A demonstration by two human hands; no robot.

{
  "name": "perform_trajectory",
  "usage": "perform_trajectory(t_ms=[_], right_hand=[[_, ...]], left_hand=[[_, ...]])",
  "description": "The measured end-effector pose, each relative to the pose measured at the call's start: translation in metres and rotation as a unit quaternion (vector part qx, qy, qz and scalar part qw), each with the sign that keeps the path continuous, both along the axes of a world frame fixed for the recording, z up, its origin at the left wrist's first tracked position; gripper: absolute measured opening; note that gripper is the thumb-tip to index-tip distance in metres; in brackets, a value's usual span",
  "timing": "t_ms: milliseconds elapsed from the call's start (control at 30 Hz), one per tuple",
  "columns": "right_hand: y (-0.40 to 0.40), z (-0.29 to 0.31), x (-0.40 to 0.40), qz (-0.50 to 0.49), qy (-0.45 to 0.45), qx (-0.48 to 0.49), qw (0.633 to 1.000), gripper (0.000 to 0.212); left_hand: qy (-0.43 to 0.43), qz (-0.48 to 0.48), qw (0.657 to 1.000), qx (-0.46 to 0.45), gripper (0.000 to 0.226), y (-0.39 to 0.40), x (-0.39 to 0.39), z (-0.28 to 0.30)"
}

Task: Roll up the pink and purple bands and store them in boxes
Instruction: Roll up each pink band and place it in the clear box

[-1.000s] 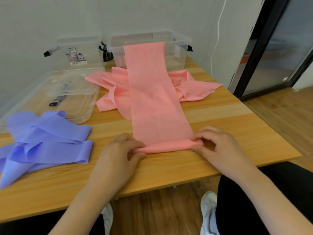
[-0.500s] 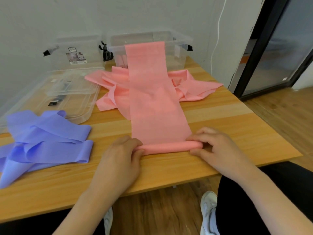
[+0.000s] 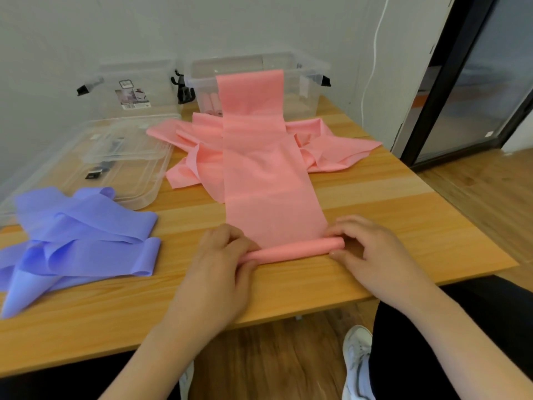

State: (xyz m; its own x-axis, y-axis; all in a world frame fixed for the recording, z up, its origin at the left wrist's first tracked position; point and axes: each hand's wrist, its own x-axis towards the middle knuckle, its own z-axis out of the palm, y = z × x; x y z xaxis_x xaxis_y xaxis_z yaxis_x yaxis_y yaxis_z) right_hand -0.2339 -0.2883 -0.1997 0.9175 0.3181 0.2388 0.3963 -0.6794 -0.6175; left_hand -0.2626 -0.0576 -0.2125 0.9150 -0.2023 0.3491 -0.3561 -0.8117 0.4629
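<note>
On the far left I see the purple bands (image 3: 78, 241) lying loose, none rolled. My left hand (image 3: 222, 264) and right hand (image 3: 372, 255) curl their fingers around the ends of a thin roll (image 3: 291, 251) of pink band (image 3: 268, 174) at the near table (image 3: 403, 226) edge. Most of its length remains flat, draped into the far right box (image 3: 305, 82), which I think already holds pink rolls.

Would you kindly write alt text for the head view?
Both hands, left hand and right hand, grip the ends of a pink band's rolled end on a wooden table; purple bands lie left, clear boxes behind.
</note>
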Motion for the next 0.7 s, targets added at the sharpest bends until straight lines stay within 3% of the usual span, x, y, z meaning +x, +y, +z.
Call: perform_trajectory(t_ms=[100, 233, 433, 567, 700], right_hand=[[-0.003, -0.001, 0.001, -0.012, -0.005, -0.004, 1.0, 0.02], [0.0, -0.002, 0.001, -0.035, 0.017, 0.015, 0.999, 0.028], [-0.002, -0.001, 0.001, -0.027, -0.005, 0.013, 1.0, 0.018], [-0.004, -0.003, 0.003, 0.019, 0.014, -0.032, 0.999, 0.027], [0.002, -0.004, 0.0, -0.005, -0.001, 0.003, 1.0, 0.033]], left_hand=[[0.014, 0.015, 1.0, -0.013, 0.017, 0.002, -0.001, 0.007], [0.034, 0.031, 0.998, -0.053, 0.026, 0.004, -0.002, 0.011], [0.003, 0.008, 0.999, 0.032, 0.011, 0.011, 0.0, 0.008], [-0.008, 0.021, 1.0, -0.021, 0.024, 0.007, 0.001, 0.007], [0.014, -0.001, 1.0, -0.017, 0.034, 0.002, -0.002, 0.002]])
